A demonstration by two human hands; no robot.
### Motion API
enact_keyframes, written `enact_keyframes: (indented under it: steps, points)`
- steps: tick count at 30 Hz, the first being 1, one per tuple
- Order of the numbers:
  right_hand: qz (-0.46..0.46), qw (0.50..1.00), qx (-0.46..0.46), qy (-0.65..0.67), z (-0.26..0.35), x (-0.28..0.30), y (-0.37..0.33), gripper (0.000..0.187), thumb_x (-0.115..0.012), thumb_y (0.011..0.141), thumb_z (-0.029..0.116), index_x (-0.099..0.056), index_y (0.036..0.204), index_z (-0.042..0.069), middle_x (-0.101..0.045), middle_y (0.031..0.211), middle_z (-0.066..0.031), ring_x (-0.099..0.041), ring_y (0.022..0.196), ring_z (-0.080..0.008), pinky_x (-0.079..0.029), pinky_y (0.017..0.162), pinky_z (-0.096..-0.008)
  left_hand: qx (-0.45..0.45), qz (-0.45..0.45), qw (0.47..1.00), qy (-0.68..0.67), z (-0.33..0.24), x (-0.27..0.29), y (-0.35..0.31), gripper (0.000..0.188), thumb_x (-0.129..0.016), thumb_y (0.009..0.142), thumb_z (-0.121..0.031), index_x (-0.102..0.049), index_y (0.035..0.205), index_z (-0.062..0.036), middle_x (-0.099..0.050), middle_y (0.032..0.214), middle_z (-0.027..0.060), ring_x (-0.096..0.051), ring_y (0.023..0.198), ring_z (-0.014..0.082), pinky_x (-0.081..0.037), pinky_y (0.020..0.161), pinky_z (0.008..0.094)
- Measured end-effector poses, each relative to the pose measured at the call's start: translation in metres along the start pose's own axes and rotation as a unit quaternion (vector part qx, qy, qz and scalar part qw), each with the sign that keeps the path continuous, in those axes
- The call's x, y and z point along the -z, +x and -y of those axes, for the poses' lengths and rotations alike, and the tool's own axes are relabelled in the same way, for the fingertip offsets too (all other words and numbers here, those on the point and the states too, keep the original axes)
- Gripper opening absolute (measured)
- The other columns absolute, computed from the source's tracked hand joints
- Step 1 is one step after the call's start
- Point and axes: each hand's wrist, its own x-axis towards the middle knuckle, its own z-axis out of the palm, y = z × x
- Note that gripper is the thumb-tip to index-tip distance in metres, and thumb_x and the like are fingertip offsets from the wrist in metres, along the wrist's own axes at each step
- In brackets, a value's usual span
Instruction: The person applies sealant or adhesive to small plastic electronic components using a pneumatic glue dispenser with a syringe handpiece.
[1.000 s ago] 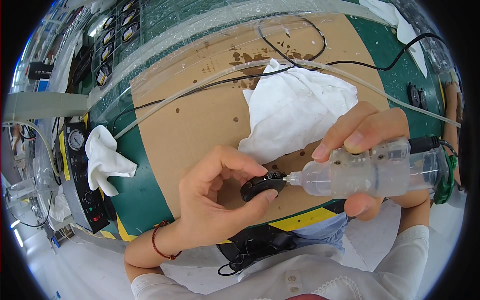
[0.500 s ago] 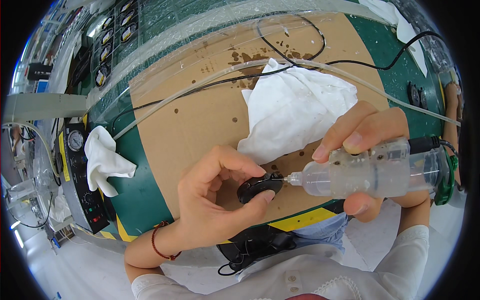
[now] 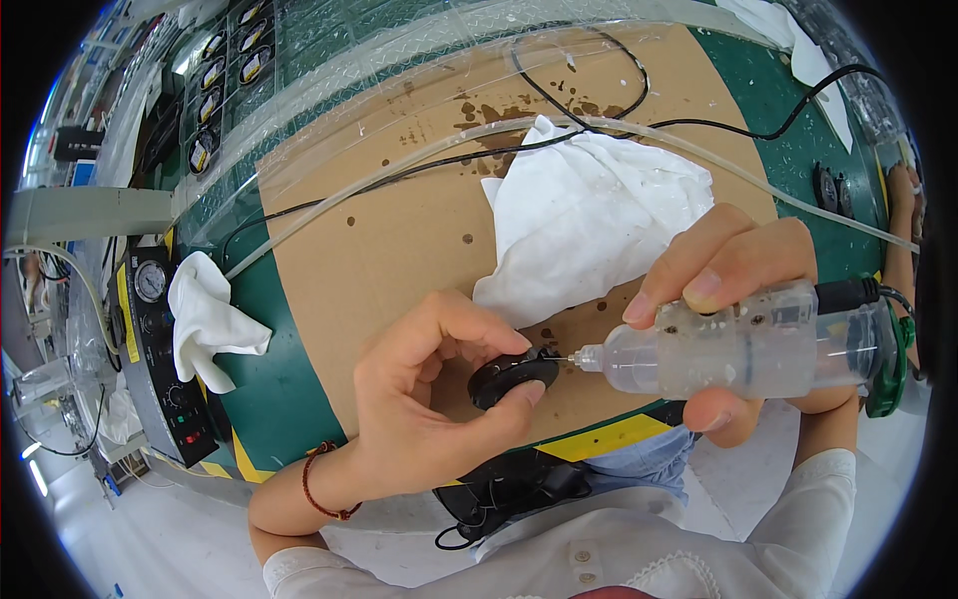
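Between the thumb and fingers of my left hand (image 3: 429,384) is a small black round part (image 3: 504,379), held tilted over the cardboard. My right hand (image 3: 733,270) grips a clear dispensing syringe (image 3: 714,344) in a translucent sleeve, lying roughly level and pointing left. Its thin needle (image 3: 566,359) reaches to the upper right edge of the black part; whether the tip touches cannot be made out. A green cap (image 3: 888,374) closes the syringe's back end, and a black plug (image 3: 846,291) joins its sleeve. Behind both hands lies a crumpled white cloth (image 3: 589,220).
A stained cardboard sheet (image 3: 399,230) covers the green table (image 3: 274,384). A black cable (image 3: 699,123) and a clear hose (image 3: 329,205) cross it. At left stand a dispenser box with a gauge (image 3: 160,329) and another white cloth (image 3: 215,319). Black parts sit in a tray (image 3: 225,75).
The black part has shifted slightly left, so a little more of the needle shows between it and the syringe. Both hands keep their grips.
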Motion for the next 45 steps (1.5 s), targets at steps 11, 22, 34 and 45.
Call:
enact_keyframes:
  steps: [11, 22, 34, 45]
  points:
    - [-0.011, 0.998, 0.064, 0.000, -0.011, -0.003, 0.000, 0.053, -0.069, 0.064, 0.037, -0.037, 0.093, 0.007, -0.053, 0.078, -0.0134, -0.051, 0.053, -0.0121, -0.042, 0.052, -0.0187, 0.000, -0.005, 1.000, 0.018, 0.000, 0.000, -0.001, 0.024, -0.062, 0.063, 0.006, -0.051, 0.084, 0.0010, -0.053, 0.079, 0.0042, -0.051, 0.068, 0.0065, -0.040, 0.061, 0.0170]
    - [-0.024, 0.997, 0.077, -0.001, -0.009, -0.003, -0.002, 0.052, -0.070, 0.063, 0.036, -0.038, 0.091, 0.007, -0.052, 0.076, -0.0133, -0.047, 0.051, -0.0105, -0.038, 0.047, -0.0177, 0.006, -0.006, 1.000, 0.011, 0.000, 0.000, -0.001, 0.024, -0.062, 0.063, 0.006, -0.050, 0.083, 0.0008, -0.053, 0.078, 0.0040, -0.051, 0.068, 0.0062, -0.040, 0.061, 0.0172]
    - [-0.014, 0.998, 0.044, -0.034, -0.001, 0.000, -0.003, 0.052, -0.071, 0.062, 0.036, -0.038, 0.090, 0.007, -0.051, 0.077, -0.0122, -0.048, 0.054, -0.0120, -0.039, 0.048, -0.0187, 0.012, -0.011, 1.000, 0.002, 0.001, 0.000, -0.001, 0.025, -0.063, 0.063, 0.007, -0.049, 0.083, 0.0002, -0.053, 0.077, 0.0041, -0.051, 0.068, 0.0066, -0.041, 0.062, 0.0178]
    - [-0.023, 0.998, 0.045, -0.026, -0.003, -0.002, -0.005, 0.053, -0.071, 0.062, 0.038, -0.038, 0.090, 0.008, -0.051, 0.076, -0.0114, -0.048, 0.053, -0.0115, -0.039, 0.048, -0.0186, 0.020, -0.015, 1.000, -0.003, 0.000, -0.001, -0.001, 0.026, -0.063, 0.064, 0.006, -0.049, 0.084, 0.0001, -0.053, 0.078, 0.0040, -0.052, 0.069, 0.0069, -0.041, 0.063, 0.0178]
